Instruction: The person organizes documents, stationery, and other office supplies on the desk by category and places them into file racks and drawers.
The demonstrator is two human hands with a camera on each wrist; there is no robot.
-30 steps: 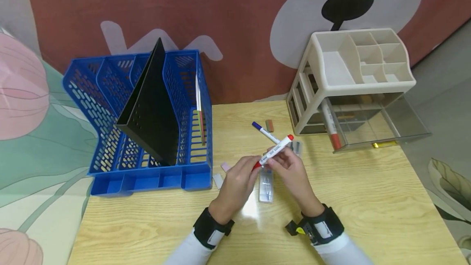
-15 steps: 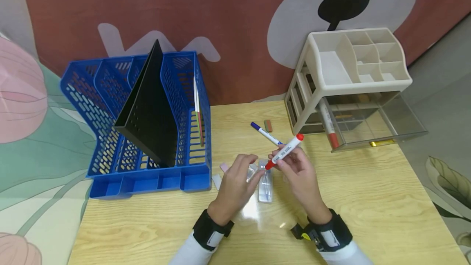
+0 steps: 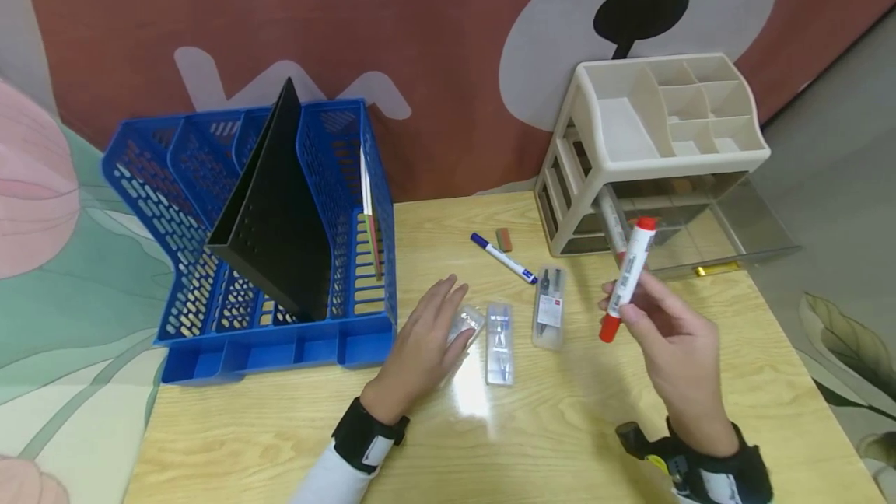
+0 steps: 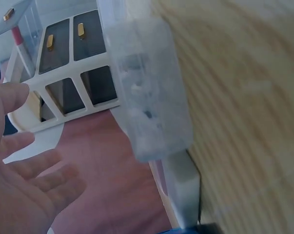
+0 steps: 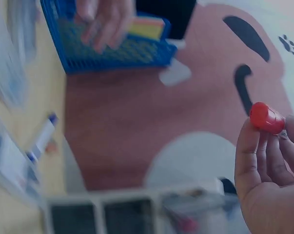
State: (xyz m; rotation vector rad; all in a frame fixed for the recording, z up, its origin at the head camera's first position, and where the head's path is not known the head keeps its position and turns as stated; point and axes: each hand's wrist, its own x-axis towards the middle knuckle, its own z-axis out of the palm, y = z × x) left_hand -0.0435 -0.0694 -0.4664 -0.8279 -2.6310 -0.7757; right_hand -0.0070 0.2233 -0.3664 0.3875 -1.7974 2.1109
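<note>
My right hand (image 3: 682, 356) pinches a white marker with red ends (image 3: 630, 274) between thumb and fingers, tilted, in front of the pulled-out clear drawer (image 3: 728, 255). In the right wrist view one red end (image 5: 266, 118) shows beside the fingertips. My left hand (image 3: 420, 344) is over the table with its fingers extended, holding nothing, beside a small clear box (image 3: 465, 323). The left wrist view shows that box (image 4: 151, 92) apart from the spread fingers. A second red-ended marker (image 3: 611, 216) lies in the drawer, partly hidden behind the held one.
A blue file rack (image 3: 280, 348) with a black folder (image 3: 280, 232) stands at left. The cream drawer organizer (image 3: 672, 166) is at right. Between them lie a blue-capped marker (image 3: 502, 257), an eraser (image 3: 504, 239) and two clear cases (image 3: 499, 344), one holding a compass-like tool.
My right hand has carried the marker rightward from the middle to the drawer's front. My left hand has come away from the marker and moved left, fingers straightening.
</note>
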